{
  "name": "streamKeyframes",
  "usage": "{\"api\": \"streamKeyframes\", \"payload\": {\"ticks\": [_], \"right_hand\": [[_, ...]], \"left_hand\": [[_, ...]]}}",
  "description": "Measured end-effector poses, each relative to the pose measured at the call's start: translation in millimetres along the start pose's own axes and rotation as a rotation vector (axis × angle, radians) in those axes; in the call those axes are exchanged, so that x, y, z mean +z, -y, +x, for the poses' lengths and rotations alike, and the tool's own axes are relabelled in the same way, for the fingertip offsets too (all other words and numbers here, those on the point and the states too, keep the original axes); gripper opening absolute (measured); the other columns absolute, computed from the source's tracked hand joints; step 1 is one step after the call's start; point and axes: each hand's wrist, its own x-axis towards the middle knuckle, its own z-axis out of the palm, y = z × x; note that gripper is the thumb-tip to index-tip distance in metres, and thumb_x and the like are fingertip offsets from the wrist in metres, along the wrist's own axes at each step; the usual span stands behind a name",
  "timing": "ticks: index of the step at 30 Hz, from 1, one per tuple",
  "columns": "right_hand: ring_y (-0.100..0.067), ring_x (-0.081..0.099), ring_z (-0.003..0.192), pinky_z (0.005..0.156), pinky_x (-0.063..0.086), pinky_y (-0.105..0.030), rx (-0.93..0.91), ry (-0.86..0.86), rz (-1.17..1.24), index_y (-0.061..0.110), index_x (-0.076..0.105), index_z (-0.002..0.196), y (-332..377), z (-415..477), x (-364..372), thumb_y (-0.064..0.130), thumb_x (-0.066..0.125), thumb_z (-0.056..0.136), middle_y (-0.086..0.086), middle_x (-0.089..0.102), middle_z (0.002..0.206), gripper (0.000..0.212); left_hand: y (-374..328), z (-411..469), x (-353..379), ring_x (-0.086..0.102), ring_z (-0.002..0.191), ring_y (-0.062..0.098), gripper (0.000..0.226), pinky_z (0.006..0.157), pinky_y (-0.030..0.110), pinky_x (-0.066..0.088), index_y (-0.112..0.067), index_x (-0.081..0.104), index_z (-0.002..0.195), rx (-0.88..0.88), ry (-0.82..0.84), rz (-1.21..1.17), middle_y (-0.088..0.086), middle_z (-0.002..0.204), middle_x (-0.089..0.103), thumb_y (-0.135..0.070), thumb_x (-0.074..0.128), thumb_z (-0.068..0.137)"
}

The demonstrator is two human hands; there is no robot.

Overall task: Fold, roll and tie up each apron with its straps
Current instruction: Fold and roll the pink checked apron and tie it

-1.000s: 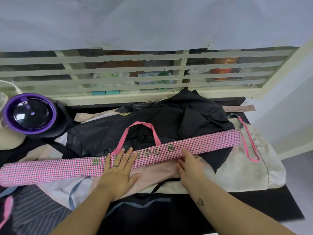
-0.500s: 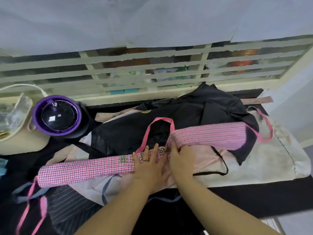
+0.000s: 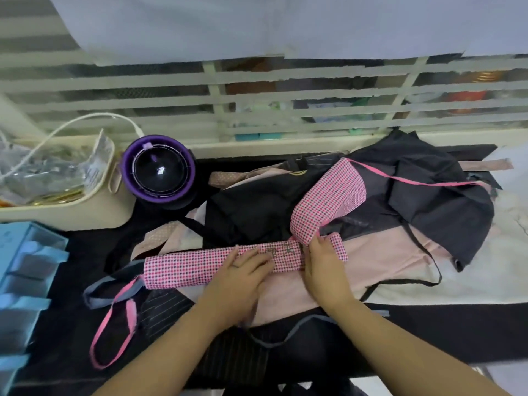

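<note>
My left hand (image 3: 243, 270) presses flat, fingers straight, on the pink checked apron (image 3: 200, 264); my right hand (image 3: 323, 261) pinches its bend just beside; the far half, straight a second ago, now doubles back above my grip; folding's underway, rolling to come.

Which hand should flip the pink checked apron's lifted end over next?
Probably the right. The right hand pinches the pink checked apron at its bend, just under the lifted end, while the left hand lies flat, pinning the other half down.
</note>
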Motion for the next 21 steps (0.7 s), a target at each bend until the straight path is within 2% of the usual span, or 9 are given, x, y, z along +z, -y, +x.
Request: {"api": "streamKeyframes", "payload": {"ticks": [2,3,6,9,11,14,17,20,21], "right_hand": [[-0.037,0.059,0.097,0.080,0.049,-0.049,-0.065,0.026,-0.133,0.007,0.046,0.124,0,-1,8,-0.014,0.069,0.060,-0.021,0.066,0.104,0.071],[-0.034,0.060,0.107,0.085,0.046,-0.060,-0.112,0.073,-0.225,0.010,0.043,0.130,0,-2,11,-0.009,0.070,0.060,-0.019,0.066,0.113,0.078],[-0.031,0.059,0.109,0.085,0.039,-0.072,-0.293,0.222,-0.446,0.024,0.041,0.131,-4,-7,17,0.012,0.045,0.078,-0.010,0.065,0.115,0.054],[-0.033,0.049,0.108,0.083,0.037,-0.075,-0.360,0.345,-0.580,0.027,0.044,0.125,-9,-8,18,0.017,0.036,0.078,-0.014,0.062,0.110,0.048],[-0.035,0.046,0.108,0.083,0.036,-0.076,-0.400,0.371,-0.654,0.026,0.045,0.120,-9,-6,19,0.018,0.035,0.077,-0.016,0.060,0.108,0.045],[-0.036,0.044,0.110,0.083,0.039,-0.076,-0.515,0.359,-0.707,0.024,0.048,0.117,-8,-3,18,0.018,0.044,0.077,-0.015,0.050,0.112,0.041],[-0.037,0.040,0.117,0.083,0.039,-0.076,-0.618,0.350,-0.768,0.022,0.066,0.113,-5,2,14,0.017,0.077,0.067,-0.014,0.048,0.118,0.048],[-0.038,0.040,0.125,0.087,0.035,-0.077,-0.645,0.359,-0.799,0.022,0.075,0.099,3,8,9,0.018,0.083,0.065,-0.013,0.061,0.123,0.035],[-0.038,0.043,0.127,0.089,0.036,-0.075,-0.645,0.368,-0.791,0.022,0.075,0.101,4,9,9,0.021,0.085,0.064,-0.013,0.060,0.127,0.039]], "left_hand": [[27,-20,-1,0.061,0.116,0.023,0.094,0.104,0.050,0.040,-0.023,0.048,0.126,-0.030,0.112,0.041,-0.001,0.127,0.063,-0.039,0.088,0.042],[39,-28,-2,0.062,0.115,0.025,0.104,0.100,0.050,0.044,-0.024,0.047,0.126,-0.063,0.112,0.063,0.000,0.127,0.063,-0.038,0.091,0.033],[51,-34,-8,0.063,0.109,0.030,0.088,0.093,0.051,0.048,-0.029,0.062,0.117,-0.184,0.051,0.081,0.004,0.121,0.066,-0.030,0.093,0.035],[41,-35,-12,0.052,0.097,0.032,0.068,0.080,0.046,0.051,-0.023,0.070,0.110,-0.340,-0.096,0.073,0.009,0.109,0.060,-0.022,0.090,0.045],[26,-37,-19,0.052,0.092,0.022,0.066,0.073,0.033,0.048,-0.020,0.059,0.128,-0.433,-0.159,-0.130,0.003,0.108,0.051,-0.021,0.081,0.065],[0,-28,-26,0.053,0.087,0.009,0.075,0.073,0.019,0.042,-0.019,0.024,0.150,-0.729,-0.122,-0.767,-0.007,0.108,0.048,-0.027,0.065,0.087],[-19,-6,-23,0.059,0.096,0.010,0.077,0.083,0.024,0.048,-0.015,0.031,0.145,-0.873,-0.201,-1.008,-0.007,0.115,0.051,-0.035,0.071,0.082],[-29,16,-18,0.053,0.119,0.018,0.095,0.098,0.035,0.047,-0.015,0.033,0.143,-0.922,-0.263,-1.032,0.000,0.129,0.054,-0.054,0.069,0.065],[-28,22,-14,0.052,0.122,0.021,0.101,0.098,0.039,0.048,-0.015,0.030,0.145,-0.952,-0.300,-1.066,0.003,0.131,0.053,-0.058,0.068,0.061]]}}
